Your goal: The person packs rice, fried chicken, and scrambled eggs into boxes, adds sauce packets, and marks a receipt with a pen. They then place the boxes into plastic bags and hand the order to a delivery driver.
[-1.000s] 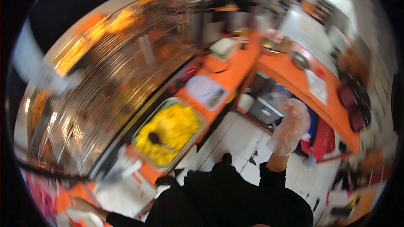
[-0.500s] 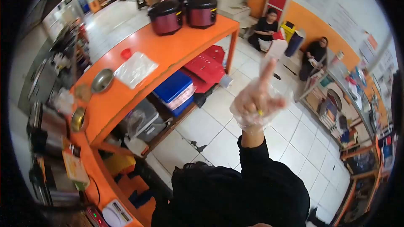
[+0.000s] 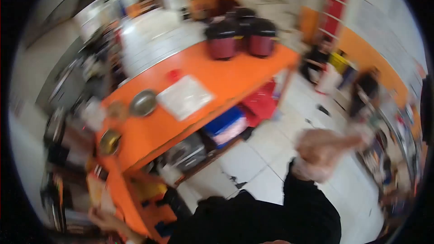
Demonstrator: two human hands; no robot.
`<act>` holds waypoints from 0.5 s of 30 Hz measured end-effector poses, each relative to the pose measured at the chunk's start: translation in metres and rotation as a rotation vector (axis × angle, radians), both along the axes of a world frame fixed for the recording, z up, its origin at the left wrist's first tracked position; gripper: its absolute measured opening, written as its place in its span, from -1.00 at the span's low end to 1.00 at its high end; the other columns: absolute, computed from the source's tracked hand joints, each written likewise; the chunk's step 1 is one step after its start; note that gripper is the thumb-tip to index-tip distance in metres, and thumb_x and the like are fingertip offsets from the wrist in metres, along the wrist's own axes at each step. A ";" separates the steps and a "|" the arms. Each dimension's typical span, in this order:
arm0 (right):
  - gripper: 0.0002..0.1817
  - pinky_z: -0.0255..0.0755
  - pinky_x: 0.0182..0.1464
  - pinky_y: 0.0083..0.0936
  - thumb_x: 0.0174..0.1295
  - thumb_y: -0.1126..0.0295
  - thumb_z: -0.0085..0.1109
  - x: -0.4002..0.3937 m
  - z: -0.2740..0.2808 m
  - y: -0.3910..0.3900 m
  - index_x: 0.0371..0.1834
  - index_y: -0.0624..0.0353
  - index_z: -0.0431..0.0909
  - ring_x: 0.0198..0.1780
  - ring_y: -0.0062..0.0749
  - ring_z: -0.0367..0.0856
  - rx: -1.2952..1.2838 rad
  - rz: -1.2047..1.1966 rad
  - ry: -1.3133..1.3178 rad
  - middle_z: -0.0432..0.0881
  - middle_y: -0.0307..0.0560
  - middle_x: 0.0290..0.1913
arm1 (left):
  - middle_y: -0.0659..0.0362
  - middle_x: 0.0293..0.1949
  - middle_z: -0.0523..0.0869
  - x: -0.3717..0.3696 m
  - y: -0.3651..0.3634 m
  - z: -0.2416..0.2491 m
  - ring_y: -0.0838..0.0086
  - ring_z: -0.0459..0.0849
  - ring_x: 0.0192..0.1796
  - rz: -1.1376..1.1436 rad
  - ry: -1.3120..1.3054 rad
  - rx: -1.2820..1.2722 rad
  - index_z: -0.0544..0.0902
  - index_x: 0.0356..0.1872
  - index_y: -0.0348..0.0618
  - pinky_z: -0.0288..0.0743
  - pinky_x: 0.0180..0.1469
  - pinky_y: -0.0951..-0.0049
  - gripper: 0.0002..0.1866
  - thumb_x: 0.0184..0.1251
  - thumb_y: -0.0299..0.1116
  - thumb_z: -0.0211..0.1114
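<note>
1. the whole view is smeared by motion. the right hand, in a clear plastic glove, is a blur at about 4 o'clock over the white tiled floor; whether it is clenched or released cannot be told, and nothing shows in it.
2. the left hand is cut off at 7 o'clock, low by the edge of the long orange surface; its fingers are too blurred to tell whether they grasp anything.
3. on the orange surface: two dark red rice cookers at 12 o'clock, touching side by side, with something darker behind them that is hard to make out; one flat clear plastic sheet; one small red lid just beside it; one steel bowl and one brass-coloured bowl toward 9 o'clock.
4. under the surface sit one blue crate and red panels, partly hidden.
5. two seated people at 2 o'clock are only dark shapes.
6. half a second ago the right hand was raised and sharp, one finger pointing up; now it is lower and smeared, and the view has swung so the surface sits more central.
</note>
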State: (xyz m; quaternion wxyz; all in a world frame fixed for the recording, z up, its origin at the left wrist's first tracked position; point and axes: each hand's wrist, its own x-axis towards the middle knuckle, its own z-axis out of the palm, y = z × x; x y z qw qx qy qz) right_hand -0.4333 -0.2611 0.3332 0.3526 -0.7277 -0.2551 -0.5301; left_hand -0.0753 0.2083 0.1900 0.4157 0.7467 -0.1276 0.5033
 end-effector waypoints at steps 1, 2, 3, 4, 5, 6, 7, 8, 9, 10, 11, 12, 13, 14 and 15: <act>-0.08 0.07 -0.82 -0.52 0.03 0.37 0.26 0.025 0.001 0.001 0.47 -0.10 -0.06 -0.88 -0.51 0.18 -0.053 0.251 -0.089 0.35 -0.34 -0.80 | 0.10 -0.21 0.53 0.001 -0.007 0.007 0.35 0.49 -0.10 -0.027 0.000 -0.040 0.51 -0.19 -0.33 0.39 0.00 0.38 -0.81 0.23 -0.45 0.11; -0.04 0.02 -0.84 -0.57 0.00 0.47 0.24 0.051 0.010 0.010 0.48 -0.09 -0.10 -0.89 -0.54 0.16 -0.077 0.511 -0.046 0.29 -0.37 -0.85 | 0.09 -0.20 0.54 -0.002 -0.015 0.018 0.34 0.49 -0.09 -0.128 0.016 -0.077 0.49 -0.16 -0.29 0.39 -0.01 0.39 -0.83 0.24 -0.51 0.06; 0.08 -0.01 -0.82 -0.63 -0.06 0.58 0.23 0.066 0.012 0.001 0.50 0.03 -0.28 -0.88 -0.58 0.17 -0.253 0.580 0.187 0.25 -0.39 -0.86 | 0.14 -0.22 0.53 0.006 -0.011 0.023 0.40 0.49 -0.14 -0.068 0.001 -0.025 0.51 -0.19 -0.26 0.38 -0.03 0.43 -0.85 0.22 -0.53 0.08; 0.05 -0.02 -0.81 -0.63 -0.08 0.57 0.27 0.101 -0.012 0.022 0.48 0.15 -0.19 -0.87 -0.61 0.18 -0.011 0.375 -0.052 0.25 -0.40 -0.85 | 0.18 -0.24 0.53 0.016 -0.008 0.025 0.43 0.49 -0.18 -0.039 -0.014 -0.073 0.51 -0.21 -0.25 0.37 -0.05 0.46 -0.87 0.21 -0.57 0.11; 0.02 -0.02 -0.80 -0.63 -0.10 0.56 0.31 0.127 -0.034 0.041 0.45 0.26 -0.10 -0.86 -0.63 0.20 0.250 0.166 -0.251 0.24 -0.40 -0.84 | 0.14 -0.27 0.51 0.016 -0.014 0.046 0.41 0.49 -0.20 0.063 -0.007 -0.051 0.49 -0.28 -0.26 0.39 -0.15 0.43 -0.88 0.24 -0.43 0.15; -0.11 -0.01 -0.78 -0.62 -0.10 0.44 0.38 0.149 -0.042 0.040 0.36 0.34 0.13 -0.86 -0.67 0.19 0.279 0.261 -0.023 0.26 -0.39 -0.84 | 0.13 -0.28 0.52 0.019 -0.007 0.054 0.41 0.50 -0.22 0.095 0.007 -0.039 0.50 -0.28 -0.27 0.40 -0.17 0.44 -0.90 0.23 -0.48 0.15; -0.23 0.09 -0.69 -0.62 0.02 0.36 0.28 0.168 -0.047 0.041 0.33 0.37 0.19 -0.77 -0.65 0.23 0.029 0.051 0.178 0.31 -0.38 -0.77 | 0.12 -0.28 0.52 0.025 0.001 0.060 0.41 0.51 -0.24 0.108 0.028 -0.030 0.50 -0.28 -0.27 0.40 -0.19 0.45 -0.91 0.21 -0.52 0.15; -0.32 0.18 -0.59 -0.62 0.14 0.28 0.18 0.190 -0.047 0.045 0.29 0.39 0.25 -0.69 -0.63 0.26 -0.222 -0.193 0.338 0.35 -0.36 -0.71 | 0.10 -0.29 0.52 0.031 0.012 0.065 0.40 0.54 -0.24 0.112 0.059 -0.054 0.51 -0.29 -0.28 0.40 -0.21 0.47 -0.91 0.18 -0.59 0.15; -0.38 0.19 -0.58 -0.61 0.10 0.31 0.20 0.224 -0.020 0.059 0.24 0.36 0.33 -0.67 -0.61 0.29 -0.278 0.040 0.662 0.39 -0.31 -0.69 | 0.10 -0.29 0.53 0.036 0.022 0.072 0.38 0.55 -0.24 0.116 0.065 -0.054 0.51 -0.30 -0.28 0.41 -0.21 0.46 -0.91 0.17 -0.58 0.16; -0.43 0.19 -0.56 -0.61 0.06 0.35 0.21 0.255 0.004 0.076 0.18 0.33 0.41 -0.66 -0.60 0.33 -0.339 0.265 0.981 0.42 -0.26 -0.67 | 0.09 -0.29 0.54 0.043 0.034 0.082 0.36 0.56 -0.24 0.111 0.066 -0.042 0.52 -0.31 -0.27 0.41 -0.21 0.45 -0.92 0.16 -0.58 0.17; -0.43 0.22 -0.52 -0.63 0.04 0.38 0.23 0.282 -0.001 0.083 0.19 0.24 0.41 -0.60 -0.61 0.38 -0.435 0.195 1.100 0.45 -0.22 -0.65 | 0.08 -0.29 0.55 0.048 0.045 0.088 0.35 0.56 -0.24 0.150 0.047 0.007 0.53 -0.32 -0.27 0.41 -0.19 0.43 -0.92 0.14 -0.58 0.18; -0.43 0.22 -0.52 -0.63 0.04 0.38 0.23 0.310 -0.003 0.097 0.19 0.24 0.41 -0.60 -0.61 0.38 -0.439 0.225 1.065 0.45 -0.22 -0.65 | 0.07 -0.29 0.56 0.055 0.056 0.092 0.33 0.56 -0.24 0.178 0.039 0.066 0.53 -0.33 -0.27 0.41 -0.17 0.41 -0.92 0.13 -0.58 0.19; -0.42 0.29 -0.44 -0.57 0.04 0.35 0.24 0.339 0.000 0.112 0.20 0.22 0.41 -0.54 -0.52 0.44 -0.382 0.322 1.117 0.49 -0.16 -0.57 | 0.07 -0.28 0.58 0.062 0.064 0.095 0.32 0.57 -0.24 0.175 0.048 0.061 0.54 -0.32 -0.27 0.41 -0.15 0.38 -0.90 0.11 -0.58 0.21; -0.42 0.37 -0.35 -0.51 0.05 0.33 0.25 0.365 0.001 0.127 0.20 0.20 0.40 -0.48 -0.42 0.49 -0.324 0.419 1.182 0.53 -0.09 -0.50 | 0.07 -0.28 0.57 0.070 0.070 0.100 0.29 0.56 -0.23 0.166 0.008 0.115 0.53 -0.31 -0.26 0.41 -0.15 0.38 -0.89 0.11 -0.58 0.21; -0.41 0.37 -0.18 -0.42 0.09 0.27 0.23 0.400 -0.013 0.147 0.22 0.18 0.38 -0.29 -0.31 0.52 -0.504 0.210 0.662 0.55 -0.02 -0.31 | 0.07 -0.27 0.57 0.077 0.073 0.107 0.26 0.55 -0.21 0.177 0.025 0.163 0.53 -0.29 -0.25 0.40 -0.14 0.36 -0.87 0.12 -0.57 0.22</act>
